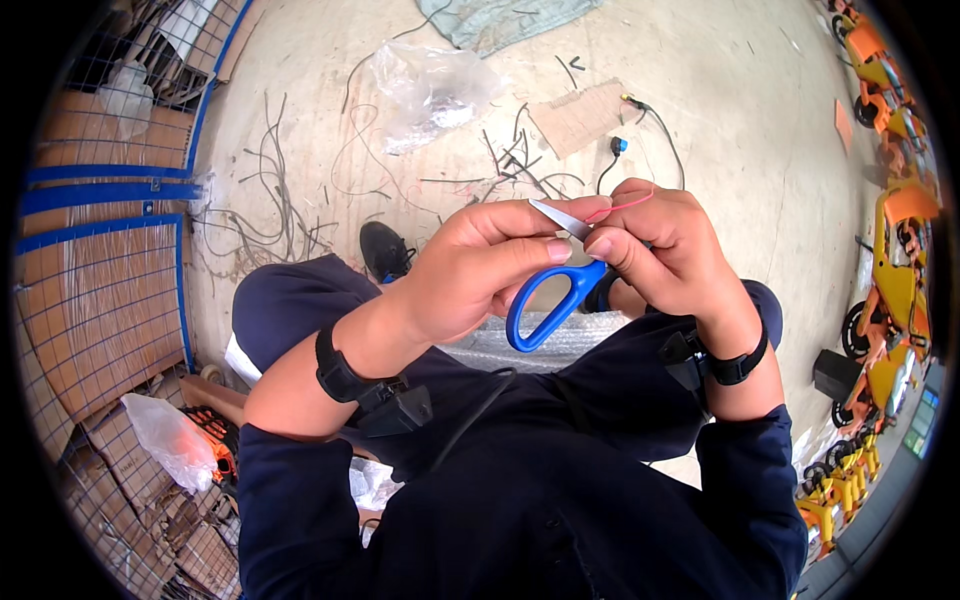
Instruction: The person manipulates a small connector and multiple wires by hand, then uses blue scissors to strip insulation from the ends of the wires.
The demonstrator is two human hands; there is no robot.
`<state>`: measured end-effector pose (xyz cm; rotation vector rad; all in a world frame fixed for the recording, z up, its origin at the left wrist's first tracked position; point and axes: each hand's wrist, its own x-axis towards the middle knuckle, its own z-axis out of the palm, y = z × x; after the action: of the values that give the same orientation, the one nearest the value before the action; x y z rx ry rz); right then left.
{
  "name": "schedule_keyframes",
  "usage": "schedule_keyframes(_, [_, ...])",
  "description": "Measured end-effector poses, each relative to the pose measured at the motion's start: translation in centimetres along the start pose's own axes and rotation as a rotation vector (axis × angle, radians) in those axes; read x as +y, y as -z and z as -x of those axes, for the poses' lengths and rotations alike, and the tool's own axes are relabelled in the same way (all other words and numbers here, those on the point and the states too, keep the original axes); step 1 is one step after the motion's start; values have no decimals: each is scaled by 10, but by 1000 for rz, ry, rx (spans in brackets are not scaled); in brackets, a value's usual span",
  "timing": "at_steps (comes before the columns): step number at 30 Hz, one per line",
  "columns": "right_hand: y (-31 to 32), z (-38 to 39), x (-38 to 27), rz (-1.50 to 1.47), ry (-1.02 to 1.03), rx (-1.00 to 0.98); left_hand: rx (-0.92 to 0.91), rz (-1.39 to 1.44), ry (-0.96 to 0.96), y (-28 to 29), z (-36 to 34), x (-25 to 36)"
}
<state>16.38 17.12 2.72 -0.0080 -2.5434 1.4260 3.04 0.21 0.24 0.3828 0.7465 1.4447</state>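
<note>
Right now, in the head view, the only one I have, I see work partway through on a red wire (628, 204). It bends out from around the right hand (660, 240) and its end comes close to the left forefinger's tip, just beside the scissors (588, 274). The right hand is closed, its thumb pressed on the scissors near the pivot, its other fingers curled behind. The left hand (475, 250) is half closed, thumb and forefinger on either side of the blades, which point away to the left; I cannot tell whether it pinches anything.

On the floor (740, 120) beyond, I take the short black offcuts (516, 160) as cutting already done. Longer black wires (283, 170) lie tangled to the left, and a blue connector (619, 146) on a dark cable sits near the cardboard (575, 118); I can't judge whether those are finished or waiting. As I read it, the piece in hand remains unfinished: no cut or bared end shows on the red wire, though the fingers hide much of it.
</note>
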Motion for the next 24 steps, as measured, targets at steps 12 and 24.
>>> schedule_keyframes(12, [-2,2,0,34,72,106,24,121,22,-5,3,-1])
schedule_keyframes(24, [-1,7,-7,-305,-73,63,-167,119,77,-6,8,9])
